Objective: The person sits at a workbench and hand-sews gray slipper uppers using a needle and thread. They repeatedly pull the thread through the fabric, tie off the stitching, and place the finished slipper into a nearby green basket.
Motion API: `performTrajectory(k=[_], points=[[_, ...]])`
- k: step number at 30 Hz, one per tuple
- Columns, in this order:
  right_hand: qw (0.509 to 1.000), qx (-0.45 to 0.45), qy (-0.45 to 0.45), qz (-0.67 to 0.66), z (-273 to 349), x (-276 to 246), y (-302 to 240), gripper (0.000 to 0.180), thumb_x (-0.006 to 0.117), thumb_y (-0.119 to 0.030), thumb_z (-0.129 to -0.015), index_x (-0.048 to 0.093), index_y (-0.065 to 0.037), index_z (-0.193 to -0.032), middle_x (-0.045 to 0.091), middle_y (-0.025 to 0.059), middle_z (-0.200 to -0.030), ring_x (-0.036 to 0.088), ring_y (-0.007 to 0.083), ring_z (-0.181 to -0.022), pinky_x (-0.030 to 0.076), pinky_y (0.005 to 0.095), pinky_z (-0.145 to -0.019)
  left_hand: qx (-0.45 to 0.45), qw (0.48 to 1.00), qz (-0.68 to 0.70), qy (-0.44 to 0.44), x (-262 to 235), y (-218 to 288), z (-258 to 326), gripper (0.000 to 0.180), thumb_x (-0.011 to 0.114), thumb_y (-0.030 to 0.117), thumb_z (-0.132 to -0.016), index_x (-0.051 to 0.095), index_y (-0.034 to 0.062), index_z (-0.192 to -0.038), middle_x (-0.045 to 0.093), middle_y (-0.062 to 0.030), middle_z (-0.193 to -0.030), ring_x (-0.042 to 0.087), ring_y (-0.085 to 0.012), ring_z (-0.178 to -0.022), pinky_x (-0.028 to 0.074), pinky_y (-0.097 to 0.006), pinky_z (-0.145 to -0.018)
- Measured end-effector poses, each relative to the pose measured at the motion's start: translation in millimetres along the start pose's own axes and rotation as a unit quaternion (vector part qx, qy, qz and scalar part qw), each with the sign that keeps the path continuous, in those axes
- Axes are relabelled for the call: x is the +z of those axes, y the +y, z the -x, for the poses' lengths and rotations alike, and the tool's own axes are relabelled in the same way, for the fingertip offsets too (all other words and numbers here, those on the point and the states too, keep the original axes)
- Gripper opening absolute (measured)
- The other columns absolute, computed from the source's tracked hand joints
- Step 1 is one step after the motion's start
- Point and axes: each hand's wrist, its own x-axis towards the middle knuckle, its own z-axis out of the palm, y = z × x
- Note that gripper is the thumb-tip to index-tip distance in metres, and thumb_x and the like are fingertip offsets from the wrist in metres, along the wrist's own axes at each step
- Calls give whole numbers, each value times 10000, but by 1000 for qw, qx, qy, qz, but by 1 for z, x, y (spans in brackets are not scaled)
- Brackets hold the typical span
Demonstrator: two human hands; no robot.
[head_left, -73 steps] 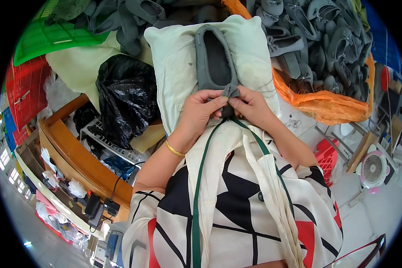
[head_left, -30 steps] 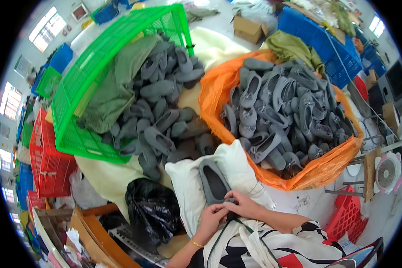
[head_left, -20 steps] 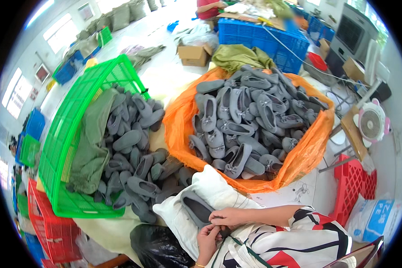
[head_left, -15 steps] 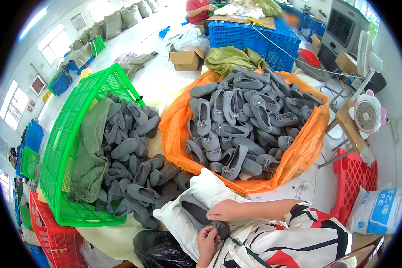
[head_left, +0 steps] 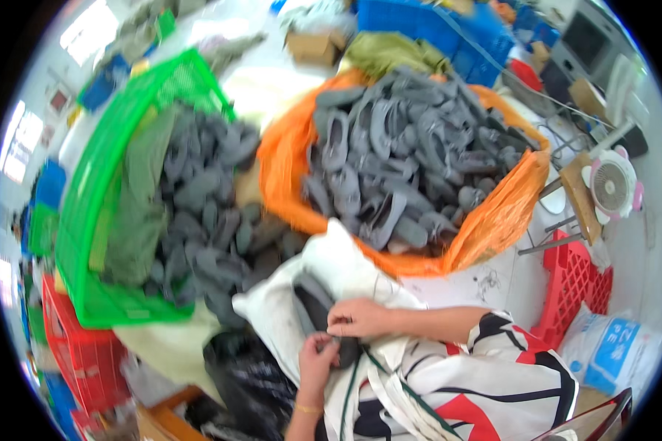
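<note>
A grey flat shoe (head_left: 312,300) lies on a white cushion (head_left: 266,312) in my lap, its opening facing up. My right hand (head_left: 360,318) bends over the toe end, fingertips pinched there. Close below it, my left hand (head_left: 318,360) is closed at the same toe, its fingertips almost meeting the right ones. Blur and my fingers hide the exact spot they pinch. Past the cushion, an orange sack (head_left: 290,197) holds a heap of grey shoes (head_left: 412,147), several with small bows. More grey shoes (head_left: 206,191) spill from a tipped green crate (head_left: 77,242) on the left.
A black plastic bag (head_left: 246,375) and a red crate (head_left: 88,360) sit at lower left. To the right are a small fan (head_left: 613,185) on a stool, a red plastic pallet (head_left: 570,287) and a white-and-blue sack (head_left: 612,349). Blue crates (head_left: 434,37) stand at the back.
The view has tilted downward, so the sack, crate and shoe heaps appear higher and blurred. Both hands stay at the shoe's toe, with the right fingers now closer to the left ones.
</note>
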Motion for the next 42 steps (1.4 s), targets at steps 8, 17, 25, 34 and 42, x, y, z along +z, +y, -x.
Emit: performTrajectory(k=[8, 17, 25, 34, 42], points=[[958, -180, -26, 222, 6, 24, -8, 79, 661, -145, -824, 635, -74, -802, 614, 78, -793, 609, 279, -758, 500, 377, -627, 38, 990, -126, 55, 2, -19, 12, 102, 699, 93, -852, 655, 16, -902, 627, -19, -657, 571, -68, -554, 457, -240, -513], [880, 170, -5, -443, 6, -7, -34, 199, 574, -236, -994, 548, -92, -859, 648, 27, -784, 619, 119, -635, 468, 263, -493, 59, 996, -67, 18, 6, -24, 17, 144, 705, 91, -893, 680, -1, -1001, 631, 27, -778, 557, -44, -685, 471, -217, -610], [735, 48, 180, -652, 38, -170, -21, 153, 507, -138, -1013, 514, -66, -878, 418, -31, -661, 412, 82, -577, 450, 219, -528, 257, 926, -275, 22, 7, -33, 30, 194, 752, 74, -834, 708, 34, -1019, 688, -94, -860, 642, -180, -714, 497, -264, -629], [651, -69, 680, -331, 135, -350, 44, 303, 421, -72, -1015, 342, -46, -724, 421, 79, -710, 445, 177, -606, 572, 421, -932, 276, 909, -309, 34, 2, -31, 25, 149, 740, 59, -833, 699, 31, -974, 687, -91, -853, 641, -194, -707, 499, -285, -622], [793, 34, 584, -168, 99, -278, 58, 167, 530, -91, -990, 588, 64, -973, 613, 112, -831, 674, 233, -898, 587, 368, -876, 274, 917, -286, 50, 8, -29, 21, 156, 737, 63, -836, 690, 30, -981, 689, -90, -864, 640, -209, -711, 500, -286, -630]])
